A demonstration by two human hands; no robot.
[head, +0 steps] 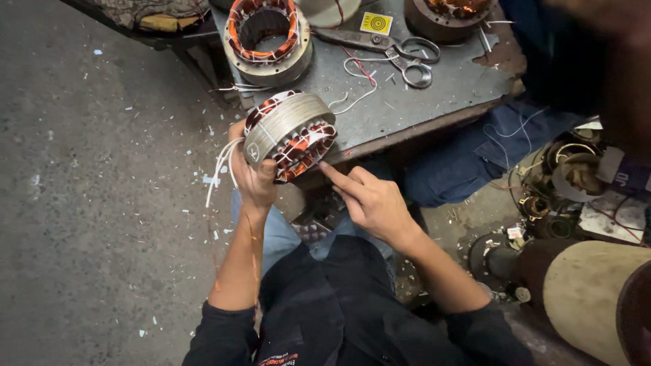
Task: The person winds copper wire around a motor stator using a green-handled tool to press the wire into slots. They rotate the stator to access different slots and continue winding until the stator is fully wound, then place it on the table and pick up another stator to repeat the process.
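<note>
Above the grey metal table, left hand fingers grip a copper-wound steel stator; right hand fingers loosely extended.

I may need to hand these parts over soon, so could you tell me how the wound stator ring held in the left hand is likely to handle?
The stator ring looks like stacked metal with copper windings, so probably heavy for its size and stiff. Being round, it would likely roll if set on edge. The left hand grips its rim; the loose white leads seem floppy and snag-prone.
</note>
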